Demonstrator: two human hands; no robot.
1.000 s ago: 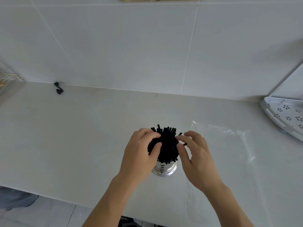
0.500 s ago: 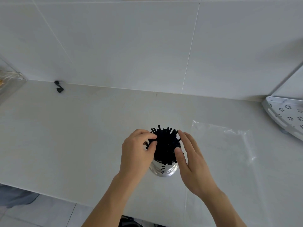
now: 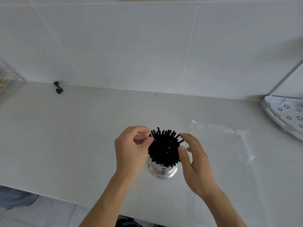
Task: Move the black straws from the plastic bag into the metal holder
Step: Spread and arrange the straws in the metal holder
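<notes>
Now black straws (image 3: 164, 148) in metal holder (image 3: 162, 171), fingers (image 3: 188, 138) flanking both sides.

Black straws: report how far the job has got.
Done: the black straws stand fanned out in the metal holder; the plastic bag lies flat and looks empty. In hand: the left hand pinches a straw tip, and the right hand touches the bundle with open fingers. Left: only tidying, it seems.

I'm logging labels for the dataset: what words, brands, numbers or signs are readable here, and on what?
None can be read.
Metal holder: only slots in its wall, no lettering.
Plastic bag: clear, no print visible.
White rack: flower-shaped cutouts only, no text.
Black straws: plain.
</notes>
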